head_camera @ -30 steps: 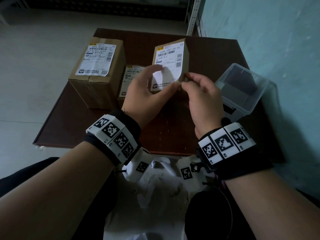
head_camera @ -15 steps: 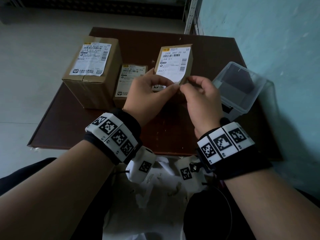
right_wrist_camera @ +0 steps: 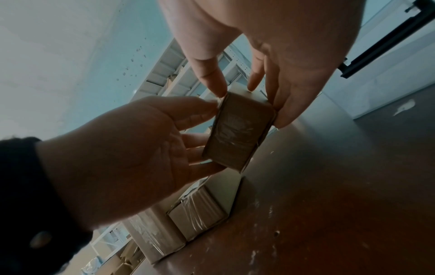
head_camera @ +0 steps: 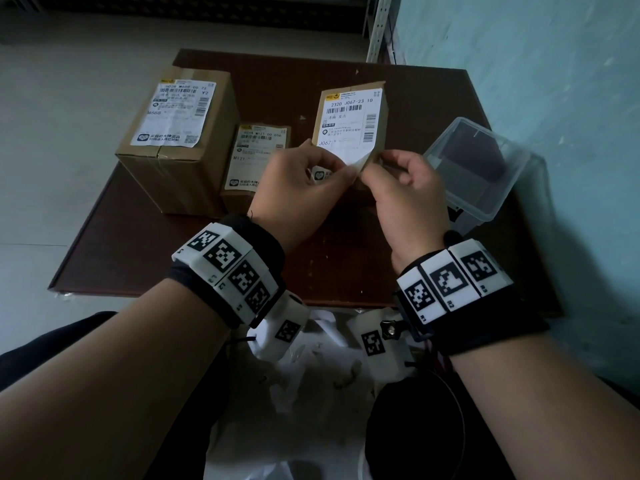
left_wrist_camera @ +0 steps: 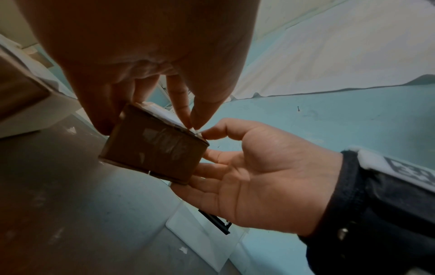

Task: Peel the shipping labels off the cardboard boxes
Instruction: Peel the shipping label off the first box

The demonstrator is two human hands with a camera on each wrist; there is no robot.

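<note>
While the left hand (head_camera: 298, 188) pinches the label (head_camera: 349, 129) corner, the right hand (head_camera: 405, 195), clasping the box (left_wrist_camera: 153, 148), should brace it for slow, flat peeling.

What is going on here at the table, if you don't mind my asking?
A person is peeling a shipping label off a small cardboard box held up over the brown table. The left hand pinches the label's lifted lower corner, while the right hand steadies the box from the other side. Most of the label is still stuck. Two more labelled boxes, a large one and a smaller one, wait on the table beside a clear plastic container.
</note>
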